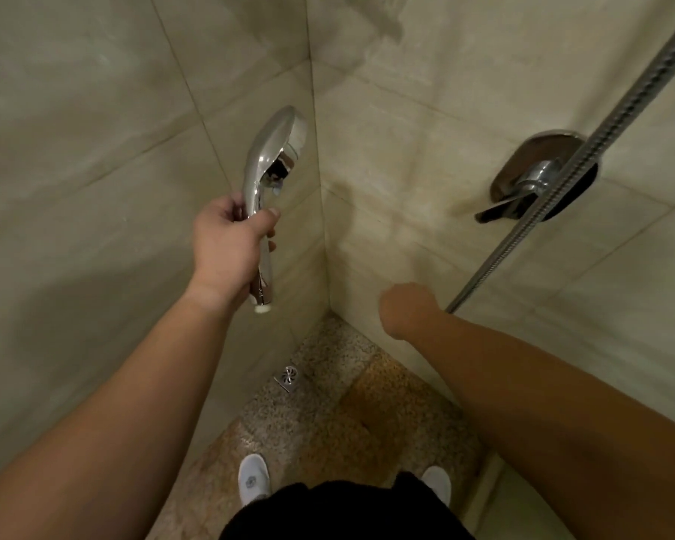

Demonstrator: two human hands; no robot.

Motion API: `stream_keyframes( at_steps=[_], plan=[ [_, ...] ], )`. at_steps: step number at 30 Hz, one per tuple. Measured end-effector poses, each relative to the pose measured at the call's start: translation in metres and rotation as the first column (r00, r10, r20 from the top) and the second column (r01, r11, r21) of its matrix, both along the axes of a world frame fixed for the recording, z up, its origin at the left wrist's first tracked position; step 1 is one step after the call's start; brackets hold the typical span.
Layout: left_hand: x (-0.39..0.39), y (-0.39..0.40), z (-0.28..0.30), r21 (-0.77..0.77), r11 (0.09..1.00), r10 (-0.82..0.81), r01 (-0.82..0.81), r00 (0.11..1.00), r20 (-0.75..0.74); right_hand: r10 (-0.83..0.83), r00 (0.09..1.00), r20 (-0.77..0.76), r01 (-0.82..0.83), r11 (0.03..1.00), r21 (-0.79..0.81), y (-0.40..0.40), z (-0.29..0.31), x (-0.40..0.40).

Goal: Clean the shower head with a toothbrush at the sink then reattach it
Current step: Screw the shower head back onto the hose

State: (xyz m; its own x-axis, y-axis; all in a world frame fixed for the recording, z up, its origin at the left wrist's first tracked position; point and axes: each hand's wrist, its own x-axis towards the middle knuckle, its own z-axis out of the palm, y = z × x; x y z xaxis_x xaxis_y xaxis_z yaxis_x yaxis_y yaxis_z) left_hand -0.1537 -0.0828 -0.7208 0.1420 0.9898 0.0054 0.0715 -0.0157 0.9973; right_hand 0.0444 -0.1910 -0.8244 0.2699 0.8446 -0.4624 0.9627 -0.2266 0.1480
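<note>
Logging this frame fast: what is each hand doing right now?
Left hand: grips the shower head by its handle.
Right hand: curled around the hose end, as far as visible.

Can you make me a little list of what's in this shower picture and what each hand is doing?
place: tiled shower corner
left hand: grips the shower head by its handle, head end up
shower head: chrome, off the hose
right hand: curled around the end of the hose, low down
wall: chrome tap lever
floor: speckled, with a drain
feet: white shoes
</note>
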Motion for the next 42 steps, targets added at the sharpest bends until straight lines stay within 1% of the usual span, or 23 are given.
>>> stream_keyframes(
  at_steps=[3, 6, 9, 11, 16, 18, 20, 23, 24, 26, 28, 31, 33, 35, 38, 40, 42],
  plan=[
    [-0.002, 0.011, -0.004, -0.046, 0.999, 0.003, -0.002, 1.0, 0.013, -0.036, 0.995, 0.098, 0.048, 0.992, -0.118, -0.007, -0.027, 0.005],
    [-0.001, 0.017, -0.008, -0.07, 0.997, 0.02, -0.018, 0.999, 0.028, 0.004, 0.983, 0.185, 0.034, 0.979, -0.201, -0.012, -0.038, 0.005],
    [0.002, 0.018, -0.012, -0.084, 0.996, 0.027, -0.024, 0.999, 0.043, 0.011, 0.98, 0.198, 0.047, 0.958, -0.283, -0.017, -0.047, 0.006],
    [0.003, 0.018, -0.014, -0.095, 0.995, 0.039, -0.034, 0.998, 0.049, 0.019, 0.981, 0.191, 0.039, 0.955, -0.293, -0.019, -0.051, 0.008],
    [0.006, 0.013, -0.02, -0.118, 0.992, 0.053, -0.047, 0.997, 0.048, 0.008, 0.99, 0.14, 0.027, 0.97, -0.242, -0.023, -0.046, 0.014],
    [0.005, 0.013, -0.019, -0.122, 0.991, 0.059, -0.052, 0.996, 0.06, -0.012, 0.994, 0.112, 0.032, 0.983, -0.179, -0.018, -0.037, 0.011],
    [0.005, 0.013, -0.015, -0.126, 0.991, 0.06, -0.05, 0.995, 0.081, -0.059, 0.997, 0.056, 0.062, 0.996, -0.065, -0.011, -0.025, 0.008],
    [0.006, 0.013, -0.007, -0.145, 0.989, 0.06, -0.041, 0.99, 0.131, -0.168, 0.979, -0.115, 0.184, 0.973, 0.138, -0.004, -0.009, 0.006],
    [0.006, 0.013, -0.004, -0.158, 0.987, 0.064, -0.038, 0.985, 0.158, -0.193, 0.966, -0.17, 0.23, 0.944, 0.237, -0.002, -0.003, 0.006],
    [0.007, 0.011, 0.004, -0.181, 0.983, 0.071, -0.033, 0.976, 0.208, -0.24, 0.93, -0.277, 0.34, 0.848, 0.406, 0.002, 0.008, 0.004],
    [0.009, 0.01, 0.014, -0.199, 0.98, 0.08, -0.028, 0.963, 0.258, -0.263, 0.873, -0.41, 0.454, 0.744, 0.49, 0.006, 0.025, -0.003],
    [0.011, 0.007, 0.031, -0.265, 0.964, 0.102, 0.001, 0.922, 0.374, -0.193, 0.823, -0.534, 0.523, 0.625, 0.58, 0.003, 0.057, -0.016],
    [0.012, 0.003, 0.043, -0.35, 0.936, 0.125, 0.043, 0.888, 0.442, -0.1, 0.793, -0.601, 0.532, 0.595, 0.603, -0.006, 0.079, -0.027],
    [0.013, -0.001, 0.052, -0.433, 0.897, 0.142, 0.094, 0.865, 0.481, -0.02, 0.767, -0.642, 0.524, 0.598, 0.607, -0.015, 0.096, -0.037],
    [0.017, -0.007, 0.064, -0.512, 0.847, 0.154, 0.141, 0.858, 0.491, 0.046, 0.749, -0.661, 0.518, 0.581, 0.628, -0.025, 0.113, -0.048],
    [0.02, -0.011, 0.071, -0.542, 0.822, 0.166, 0.174, 0.838, 0.521, 0.084, 0.772, -0.631, 0.489, 0.555, 0.673, -0.032, 0.12, -0.052],
    [0.02, -0.014, 0.078, -0.558, 0.8, 0.184, 0.223, 0.793, 0.581, 0.116, 0.792, -0.599, 0.459, 0.533, 0.711, -0.04, 0.127, -0.054]
  ],
)
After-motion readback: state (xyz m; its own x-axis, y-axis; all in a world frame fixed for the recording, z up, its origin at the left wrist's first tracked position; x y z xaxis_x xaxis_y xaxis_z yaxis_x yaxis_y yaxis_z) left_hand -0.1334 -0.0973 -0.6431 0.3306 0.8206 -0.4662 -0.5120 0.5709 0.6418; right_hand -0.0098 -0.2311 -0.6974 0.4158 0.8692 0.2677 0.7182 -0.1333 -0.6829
